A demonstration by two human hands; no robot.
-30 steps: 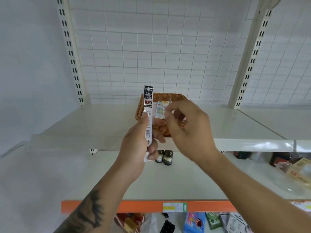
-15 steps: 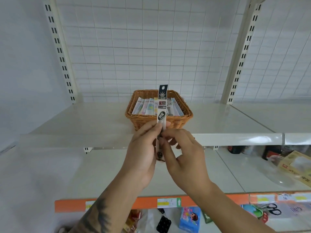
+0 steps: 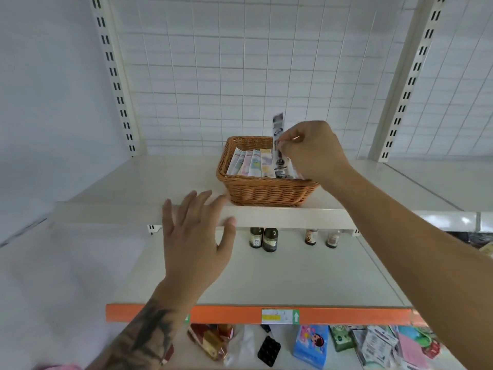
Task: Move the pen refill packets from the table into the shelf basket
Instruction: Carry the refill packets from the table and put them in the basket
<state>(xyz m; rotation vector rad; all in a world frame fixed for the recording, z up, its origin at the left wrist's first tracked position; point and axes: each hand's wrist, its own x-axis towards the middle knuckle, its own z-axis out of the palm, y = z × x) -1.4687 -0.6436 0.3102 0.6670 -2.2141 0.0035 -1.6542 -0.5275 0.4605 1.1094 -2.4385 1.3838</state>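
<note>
A person faces a white store shelf with a wire-grid back panel. On the upper shelf (image 3: 133,182) sits a brown wicker basket (image 3: 266,190), close to the front edge. A row of pale, pastel pen refill packets (image 3: 253,162) stands inside it, leaning toward the back wall.

The right hand (image 3: 312,150) reaches over the basket's right side, its fingertips pinching a narrow black-and-white refill packet (image 3: 278,145). This packet stands nearly upright, its lower end down among the others in the basket and its top rising above the rim. It is blurred, so the print cannot be read.

The left hand (image 3: 194,236) is released, holding nothing. Its fingers are spread and straight, lying over the front lip of the upper shelf just left of the basket. The forearm below it carries a dark tattoo.

Under the upper shelf, four small dark bottles (image 3: 264,239) stand at the back of the lower shelf (image 3: 266,276), which has an orange price strip (image 3: 346,315) along its front edge. Assorted packaged goods (image 3: 310,345) lie beneath that.
</note>
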